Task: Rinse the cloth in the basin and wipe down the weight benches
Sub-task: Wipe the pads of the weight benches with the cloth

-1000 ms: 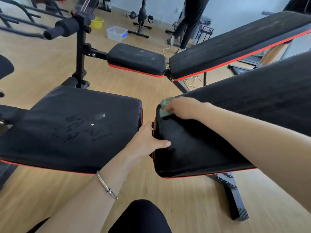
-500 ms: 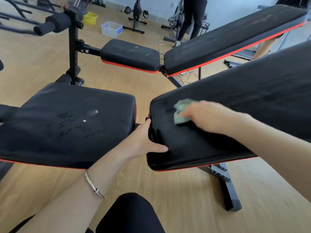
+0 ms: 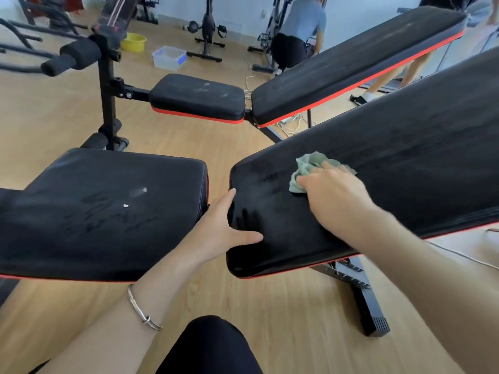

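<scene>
A crumpled pale green cloth (image 3: 310, 166) lies on the black inclined back pad (image 3: 391, 163) of the near weight bench. My right hand (image 3: 334, 195) presses down on the cloth, fingers closed over it. My left hand (image 3: 224, 228) grips the lower end of that back pad, thumb on top. To the left is the bench's black seat pad (image 3: 94, 211), with smudges and a small white speck. A second bench with a black seat (image 3: 197, 97) and raised back pad (image 3: 351, 63) stands behind. A clear plastic basin (image 3: 169, 58) sits on the floor far back.
A yellow bowl (image 3: 133, 41) sits beside the clear basin. A leg-roller post (image 3: 106, 85) rises at the left. A person (image 3: 297, 36) crouches by exercise bikes at the back. Cables (image 3: 289, 122) lie under the far bench. My knee (image 3: 208, 346) is at the bottom.
My right hand has slid the cloth from the pad's lower end up and to the right along the back pad. My left hand keeps its grip on the pad's end.
</scene>
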